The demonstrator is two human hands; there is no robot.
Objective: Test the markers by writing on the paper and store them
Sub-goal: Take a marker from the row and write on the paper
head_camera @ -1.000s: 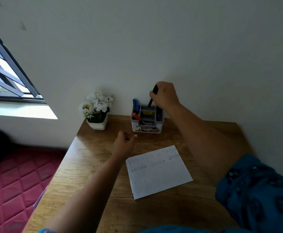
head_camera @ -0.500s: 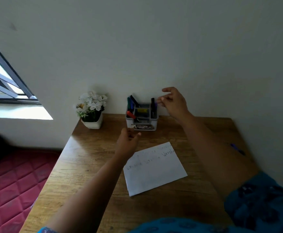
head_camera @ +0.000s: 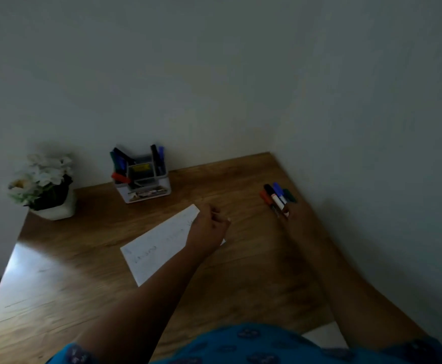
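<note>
At the far left a flower pot [head_camera: 53, 190] sits on the counter [head_camera: 83, 271] against the wall. Next along stands the holder [head_camera: 142, 177], with several markers upright in its compartments and a red one leaning at its front left; those look tested and stored. The paper [head_camera: 159, 248] lies near the middle of the counter, with faint lines of writing across it. The left hand [head_camera: 206, 227] hovers over the paper's far corner, its fingers loosely curled and holding nothing. To the right, near the wall, a loose cluster of markers [head_camera: 277, 197] lies flat on the counter: orange, black, blue and green caps side by side. The right hand [head_camera: 292, 215] reaches right up to their near ends, but it is dark and blurred there, so I cannot tell whether its fingers grip one. By my reckoning the job is partway done: this cluster is yet to be written with and put in the holder.
</note>
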